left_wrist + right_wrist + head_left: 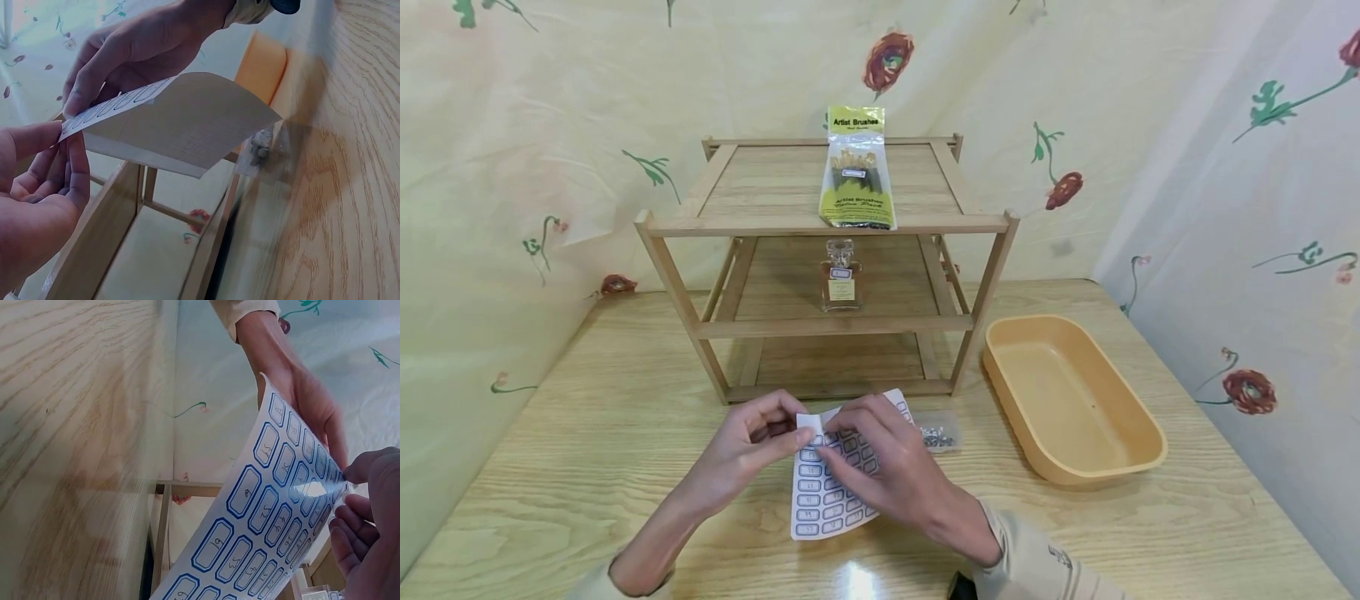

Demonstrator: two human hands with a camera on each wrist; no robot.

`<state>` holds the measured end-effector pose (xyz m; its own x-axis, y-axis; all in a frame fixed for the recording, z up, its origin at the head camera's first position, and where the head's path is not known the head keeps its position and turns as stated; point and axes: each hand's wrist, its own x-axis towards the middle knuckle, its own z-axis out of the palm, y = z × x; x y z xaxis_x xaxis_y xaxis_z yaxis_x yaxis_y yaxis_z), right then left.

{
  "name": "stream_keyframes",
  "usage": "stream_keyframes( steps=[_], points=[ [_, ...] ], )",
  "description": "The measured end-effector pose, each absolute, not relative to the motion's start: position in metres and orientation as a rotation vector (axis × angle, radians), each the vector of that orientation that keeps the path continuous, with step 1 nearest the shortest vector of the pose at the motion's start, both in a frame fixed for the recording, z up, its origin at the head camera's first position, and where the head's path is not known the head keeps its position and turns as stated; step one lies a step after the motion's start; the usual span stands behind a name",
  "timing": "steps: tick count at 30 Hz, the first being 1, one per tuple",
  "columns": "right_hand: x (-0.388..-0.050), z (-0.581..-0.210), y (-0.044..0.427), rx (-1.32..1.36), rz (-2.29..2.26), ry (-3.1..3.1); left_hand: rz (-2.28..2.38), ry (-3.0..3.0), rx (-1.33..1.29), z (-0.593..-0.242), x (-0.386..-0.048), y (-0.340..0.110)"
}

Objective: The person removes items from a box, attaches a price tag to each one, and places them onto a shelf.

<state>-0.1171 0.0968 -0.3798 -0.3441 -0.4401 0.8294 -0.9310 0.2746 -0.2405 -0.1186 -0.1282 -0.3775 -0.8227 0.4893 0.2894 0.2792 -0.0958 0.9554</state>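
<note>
A white sheet of label stickers, printed with rows of blue-framed boxes with handwritten numbers, is held up over the table. My left hand pinches its upper left corner between thumb and fingers. At the same upper edge, my right hand has thumb and fingertips closed on the sheet; whether a single label is between them is too small to tell. The right wrist view shows the sheet's printed face bowed, with the right fingers curled at its edge. In the left wrist view its plain back shows.
A three-level wooden rack stands behind the hands. It bears a pack of artist brushes on top and a labelled perfume bottle on the middle shelf. To the right are a small clear bag of metal pieces and an orange tub.
</note>
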Motion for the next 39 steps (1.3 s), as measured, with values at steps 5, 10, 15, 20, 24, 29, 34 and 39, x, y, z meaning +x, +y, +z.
stream_keyframes(
  steps=[5, 10, 15, 20, 24, 29, 34, 39],
  points=[
    [-0.1144, -0.3787, 0.0949, 1.206, 0.963, -1.936, 2.035, 2.014, 0.854, -0.3774, -0.1192, -0.1288],
    [-0.1139, -0.3774, 0.0937, 1.216, 1.024, -1.955, 2.024, 2.019, 0.876, -0.3768, -0.1190, -0.1298],
    [-0.1133, -0.3754, 0.0925, 1.220, 1.098, -1.967, 2.008, 2.035, 0.881, -0.3757, -0.1183, -0.1302],
    [-0.1133, -0.3740, 0.0907, 1.224, 1.124, -1.971, 2.002, 2.059, 0.856, -0.3753, -0.1178, -0.1300],
    [-0.1129, -0.3738, 0.0901, 1.220, 1.119, -1.984, 2.007, 2.081, 0.831, -0.3753, -0.1173, -0.1296],
    [-0.1125, -0.3738, 0.0898, 1.217, 1.106, -1.992, 2.015, 2.107, 0.826, -0.3755, -0.1165, -0.1287],
    [-0.1117, -0.3735, 0.0899, 1.212, 1.086, -1.996, 2.018, 2.111, 0.815, -0.3754, -0.1160, -0.1283],
    [-0.1110, -0.3729, 0.0901, 1.222, 1.069, -1.986, 2.018, 2.115, 0.793, -0.3745, -0.1153, -0.1278]
  ],
)
